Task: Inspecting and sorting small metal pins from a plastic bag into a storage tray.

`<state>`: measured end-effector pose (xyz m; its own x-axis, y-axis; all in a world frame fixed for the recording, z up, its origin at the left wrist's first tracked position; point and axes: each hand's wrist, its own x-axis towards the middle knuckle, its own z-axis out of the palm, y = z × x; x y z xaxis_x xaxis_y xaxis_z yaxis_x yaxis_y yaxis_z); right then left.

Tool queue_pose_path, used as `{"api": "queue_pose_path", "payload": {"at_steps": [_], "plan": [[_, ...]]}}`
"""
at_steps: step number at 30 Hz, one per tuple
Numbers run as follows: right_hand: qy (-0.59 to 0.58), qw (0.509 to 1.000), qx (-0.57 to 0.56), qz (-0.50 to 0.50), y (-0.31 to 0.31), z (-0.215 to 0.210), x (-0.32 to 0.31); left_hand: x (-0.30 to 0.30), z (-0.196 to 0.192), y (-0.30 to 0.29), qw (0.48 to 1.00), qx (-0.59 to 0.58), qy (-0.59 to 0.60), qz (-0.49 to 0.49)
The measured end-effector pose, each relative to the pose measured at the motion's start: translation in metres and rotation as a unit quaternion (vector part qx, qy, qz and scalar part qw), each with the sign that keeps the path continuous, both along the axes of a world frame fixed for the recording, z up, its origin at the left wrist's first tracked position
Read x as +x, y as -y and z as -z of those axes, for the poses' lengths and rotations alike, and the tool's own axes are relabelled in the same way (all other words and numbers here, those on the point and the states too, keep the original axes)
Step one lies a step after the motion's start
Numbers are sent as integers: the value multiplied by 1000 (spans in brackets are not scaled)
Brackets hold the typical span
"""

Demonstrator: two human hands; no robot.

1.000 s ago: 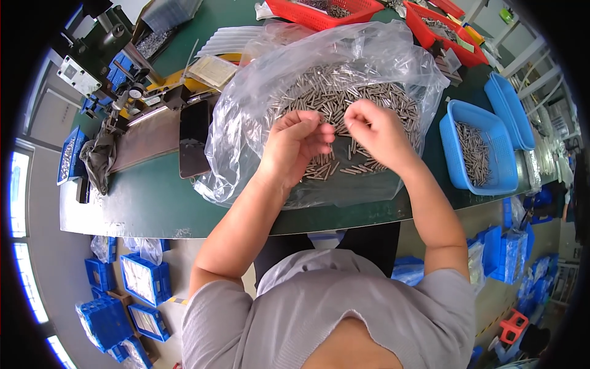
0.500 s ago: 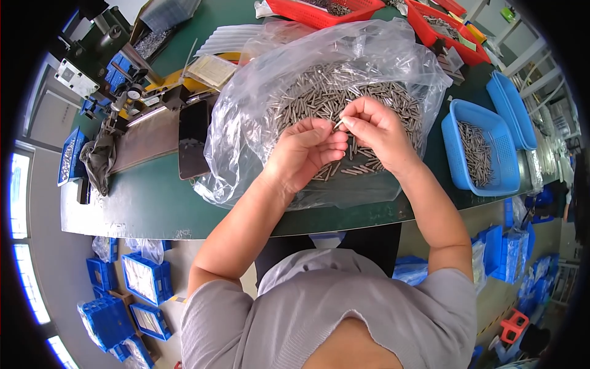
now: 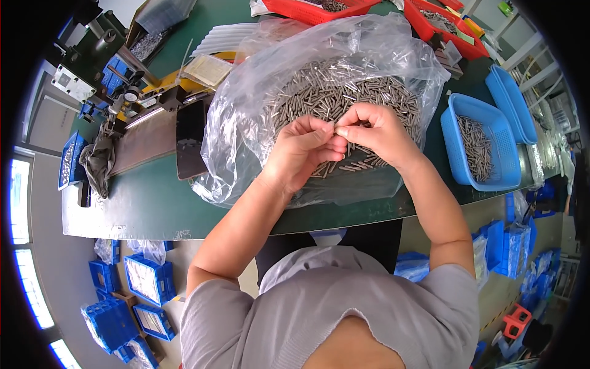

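My left hand (image 3: 300, 147) and my right hand (image 3: 380, 136) meet fingertip to fingertip above a heap of small metal pins (image 3: 319, 86). Thumb and forefinger of each hand are pinched on one small metal pin, which the fingertips mostly hide. The other fingers of my left hand curl loosely inward. Under both hands, the heap lies on a large clear plastic bag (image 3: 230, 132) spread over the green table (image 3: 147, 212). Some loose pins lie on the plastic just below my hands.
To the right stands a blue basket (image 3: 452, 144) with more pins, beside another blue basket (image 3: 515, 104). Red trays (image 3: 289, 11) of parts line the back. A dark flat panel (image 3: 192, 141) and a metal measuring fixture (image 3: 132, 92) are at left.
My right hand has moved slightly left and down, bringing its fingertips against those of my left hand. The pin that showed between them is now mostly covered.
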<state>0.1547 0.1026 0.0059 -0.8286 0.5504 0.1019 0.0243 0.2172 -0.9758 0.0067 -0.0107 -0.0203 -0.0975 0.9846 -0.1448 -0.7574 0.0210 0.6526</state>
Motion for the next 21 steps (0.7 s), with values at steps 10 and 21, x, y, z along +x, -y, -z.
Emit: {"api": "queue_pose_path", "payload": {"at_steps": [10,21], "plan": [[-139,945,-295,28,-37,4,13,-4,-2,-3,997,-27,-31,-58],[261,946,170,-88,-7,-22,16,-10,-6,-1,995,-42,-29,-82]]}}
